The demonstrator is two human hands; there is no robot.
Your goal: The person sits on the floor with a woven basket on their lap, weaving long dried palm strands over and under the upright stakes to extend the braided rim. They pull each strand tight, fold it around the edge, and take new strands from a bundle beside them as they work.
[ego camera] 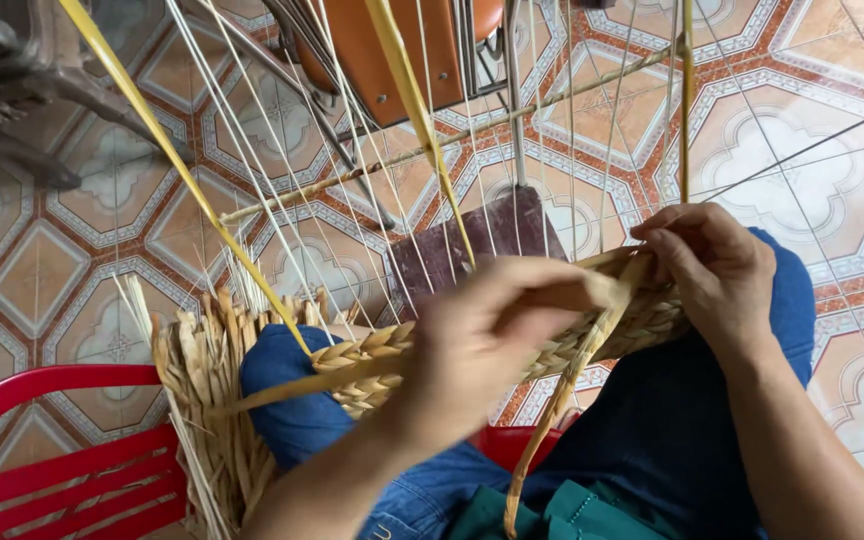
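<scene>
left hand: blurred; fingers closed around a flat straw strip, pinched just above the weave.
right hand: fingers curled down, clamped onto the top edge of the braided band where the strip is fed in.
braided band: plaited pale straw, laid across both knees, run from the left knee to the right hand; held between the two hands.
loose ends: bundle of dry straw stubs seen at the band's left end, beside the left knee.
upright strands: thin pale cords fanned upward from the weave; crossed by a thin stick.
yellow strips: wide flat ones, slanted up out of the weave.
legs: blue trousers.
red stool: slatted plastic, bottom left, just beside the loose ends.
floor: patterned tile.
</scene>
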